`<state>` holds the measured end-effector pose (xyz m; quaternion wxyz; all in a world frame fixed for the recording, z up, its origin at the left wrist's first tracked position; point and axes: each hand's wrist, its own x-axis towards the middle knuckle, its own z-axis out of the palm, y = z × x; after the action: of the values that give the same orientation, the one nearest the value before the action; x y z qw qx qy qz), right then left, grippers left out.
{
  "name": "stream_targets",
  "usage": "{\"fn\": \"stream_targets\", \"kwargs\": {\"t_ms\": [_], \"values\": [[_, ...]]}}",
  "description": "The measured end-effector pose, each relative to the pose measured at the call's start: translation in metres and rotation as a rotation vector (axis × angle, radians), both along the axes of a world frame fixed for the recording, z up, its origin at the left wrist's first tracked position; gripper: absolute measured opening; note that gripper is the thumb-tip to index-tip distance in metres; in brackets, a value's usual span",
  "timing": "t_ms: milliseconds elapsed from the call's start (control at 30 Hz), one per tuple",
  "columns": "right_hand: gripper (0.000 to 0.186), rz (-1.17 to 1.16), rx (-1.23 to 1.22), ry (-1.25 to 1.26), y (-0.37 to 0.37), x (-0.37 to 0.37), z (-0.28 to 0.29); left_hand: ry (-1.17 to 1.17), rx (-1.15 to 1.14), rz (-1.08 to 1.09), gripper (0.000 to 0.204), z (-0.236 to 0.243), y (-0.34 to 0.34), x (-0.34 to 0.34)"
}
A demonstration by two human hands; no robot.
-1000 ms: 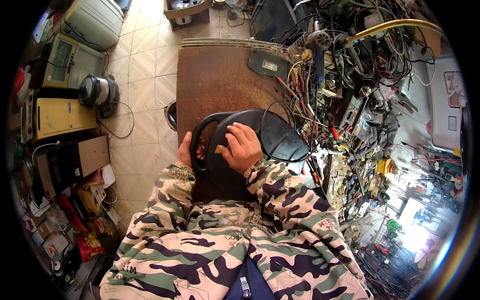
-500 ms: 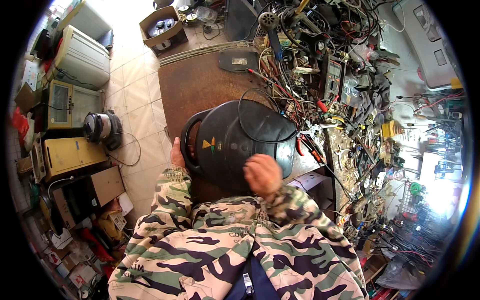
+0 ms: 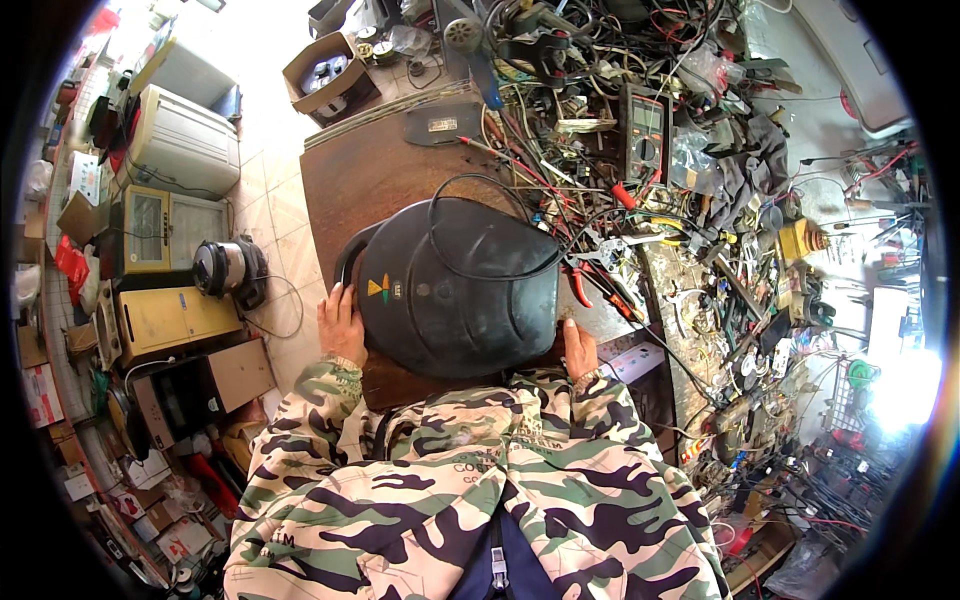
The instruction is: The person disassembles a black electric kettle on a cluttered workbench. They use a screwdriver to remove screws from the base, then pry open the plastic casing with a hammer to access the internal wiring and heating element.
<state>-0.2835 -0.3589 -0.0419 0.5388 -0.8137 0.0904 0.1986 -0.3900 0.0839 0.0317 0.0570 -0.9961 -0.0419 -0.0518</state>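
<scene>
A black, round-lidded appliance (image 3: pixel 470 320) with a loop handle at its left lies on the brown worktable (image 3: pixel 350 180) in front of me. Its thin black cord (image 3: pixel 437 235) loops over the lid. At the near left side, close to the base of the handle, my left hand (image 3: pixel 342 325) has its fingers stretched out and a little apart. My right hand (image 3: pixel 578 350) is beside the near right corner of the appliance, thumb pointing away from me. The other fingers of that hand are mostly hidden, so whether they grip the corner cannot be made out.
Red-handled pliers (image 3: pixel 580 288) lie just right of the appliance. Past them a multimeter (image 3: pixel 647 135), wires and many tools are heaped. A dark flat plate (image 3: pixel 440 123) sits at the table's far end. On the floor at left stands a rice cooker (image 3: pixel 220 268); a cardboard box (image 3: pixel 325 75) is farther off.
My right hand has come down from above the lid to the near right corner. My left hand now has its fingers spread by the handle. The view has shifted slightly.
</scene>
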Motion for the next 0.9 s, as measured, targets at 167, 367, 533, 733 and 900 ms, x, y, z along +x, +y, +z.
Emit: {"fn": "stream_targets", "kwargs": {"t_ms": [167, 367, 533, 733, 900], "values": [[0.067, 0.098, -0.136, 0.082, 0.014, 0.015, 0.032, 0.101, -0.063, -0.105, 0.035, 0.026, -0.003, 0.004], [0.059, -0.024, -0.079, -0.010, 0.005, 0.021, 0.037, 0.069, -0.284, -0.279, 0.031, 0.035, -0.007, -0.015], [0.050, -0.404, 0.525, 0.155, -0.001, 0.039, 0.035, 0.134, -0.490, -0.359, 0.040, 0.091, -0.042, -0.015], [0.054, -0.375, 0.415, -0.018, 0.008, 0.052, 0.067, 0.116, -0.622, -0.448, 0.032, 0.145, -0.043, 0.009], [0.062, -0.375, 0.431, -0.053, 0.020, 0.044, 0.094, 0.181, -0.684, -0.465, 0.027, 0.176, -0.027, 0.025]]}}
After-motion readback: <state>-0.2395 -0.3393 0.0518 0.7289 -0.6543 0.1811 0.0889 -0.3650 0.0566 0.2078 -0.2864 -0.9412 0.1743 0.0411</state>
